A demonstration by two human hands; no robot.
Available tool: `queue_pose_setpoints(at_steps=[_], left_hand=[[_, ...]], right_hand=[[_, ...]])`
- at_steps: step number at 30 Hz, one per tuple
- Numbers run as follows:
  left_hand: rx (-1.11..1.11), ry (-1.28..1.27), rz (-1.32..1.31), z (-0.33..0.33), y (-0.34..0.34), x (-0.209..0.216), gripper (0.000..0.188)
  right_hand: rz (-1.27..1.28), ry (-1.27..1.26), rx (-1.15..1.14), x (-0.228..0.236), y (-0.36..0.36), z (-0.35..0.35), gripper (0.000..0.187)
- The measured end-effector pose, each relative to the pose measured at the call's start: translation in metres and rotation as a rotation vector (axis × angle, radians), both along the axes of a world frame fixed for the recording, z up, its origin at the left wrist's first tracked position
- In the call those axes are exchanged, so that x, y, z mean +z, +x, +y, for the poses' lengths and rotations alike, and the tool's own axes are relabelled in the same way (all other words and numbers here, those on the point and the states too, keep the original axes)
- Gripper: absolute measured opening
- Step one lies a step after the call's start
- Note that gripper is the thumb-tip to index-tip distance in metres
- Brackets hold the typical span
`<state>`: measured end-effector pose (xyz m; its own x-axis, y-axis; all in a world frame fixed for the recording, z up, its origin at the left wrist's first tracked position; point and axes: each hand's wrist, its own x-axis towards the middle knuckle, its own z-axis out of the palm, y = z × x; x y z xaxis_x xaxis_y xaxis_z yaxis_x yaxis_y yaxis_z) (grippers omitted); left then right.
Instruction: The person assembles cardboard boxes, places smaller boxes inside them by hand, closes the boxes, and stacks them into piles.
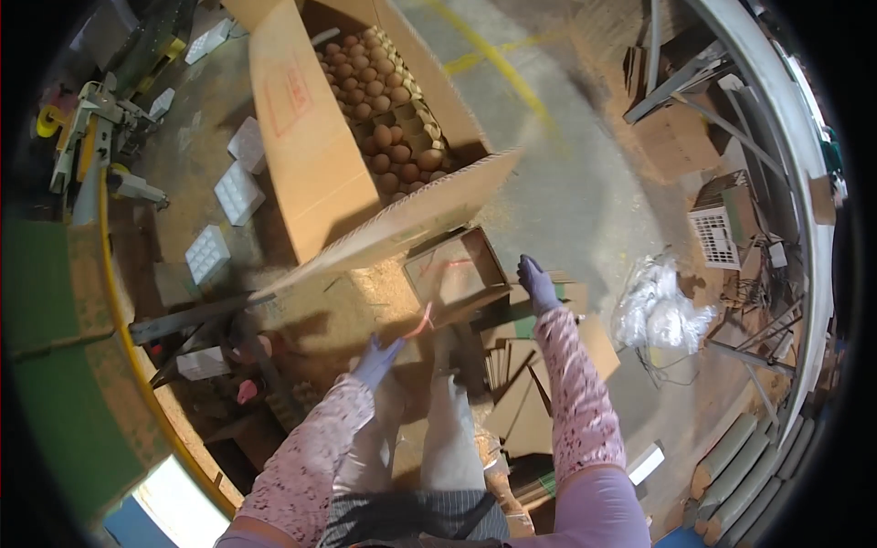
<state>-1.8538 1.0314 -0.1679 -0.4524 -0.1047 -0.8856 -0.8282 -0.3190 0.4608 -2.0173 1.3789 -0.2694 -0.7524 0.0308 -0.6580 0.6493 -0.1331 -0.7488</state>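
Note:
My left hand (375,363), in a purple-grey glove, is low in the middle with thumb and fingers apart. Its fingertips meet the lower end of a thin pinkish-red strip (422,321) in the view; I cannot tell whether they touch it. My right hand (541,288), gloved alike, reaches forward with fingers stretched out and holds nothing visible. Between and beyond the hands lies a small open cardboard box (457,271). Past it stands a large open carton (306,137) with raised flaps. Brown eggs (370,78) fill much of it, and part of an egg tray (416,128) shows bare cells.
Flattened cardboard (516,397) is stacked below my right hand. Clear plastic wrap (662,306) lies to the right, near a white crate (715,237). White trays (239,192) lie at left by a yellow-edged green surface (55,274). Grey rolls (744,466) lie at lower right.

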Motion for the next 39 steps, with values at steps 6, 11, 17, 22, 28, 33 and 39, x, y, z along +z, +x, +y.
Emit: queue_pose_setpoints(at_steps=[6, 11, 17, 22, 28, 33, 39], left_hand=[[0.136, 0.126, -0.144, 0.037, -0.07, -0.187, 0.065], [-0.493, -0.615, 0.391, 0.069, -0.074, -0.281, 0.038], [-0.456, -0.183, -0.139, 0.038, -0.072, -0.252, 0.085], [-0.301, -0.013, -0.255, 0.044, -0.077, -0.213, 0.098], [-0.181, 0.147, -0.355, 0.001, -0.065, -0.241, 0.106], [-0.237, -0.144, -0.042, -0.012, -0.048, -0.238, 0.057], [-0.375, -0.372, 0.072, -0.035, -0.011, -0.092, 0.061]], right_hand=[[0.111, 0.565, 0.736, -0.18, -0.079, 0.024, 0.036], [0.46, 0.781, 0.624, -0.266, -0.074, -0.001, 0.053], [-0.37, 0.102, 0.668, -0.294, -0.065, -0.01, 0.066], [-0.277, 0.316, 0.731, -0.35, -0.027, -0.008, 0.067], [-0.22, 0.263, 0.676, -0.307, -0.035, -0.043, 0.07], [-0.015, 0.321, 0.375, -0.262, -0.009, -0.088, 0.074], [-0.083, 0.144, 0.166, -0.023, 0.051, -0.119, 0.073]])
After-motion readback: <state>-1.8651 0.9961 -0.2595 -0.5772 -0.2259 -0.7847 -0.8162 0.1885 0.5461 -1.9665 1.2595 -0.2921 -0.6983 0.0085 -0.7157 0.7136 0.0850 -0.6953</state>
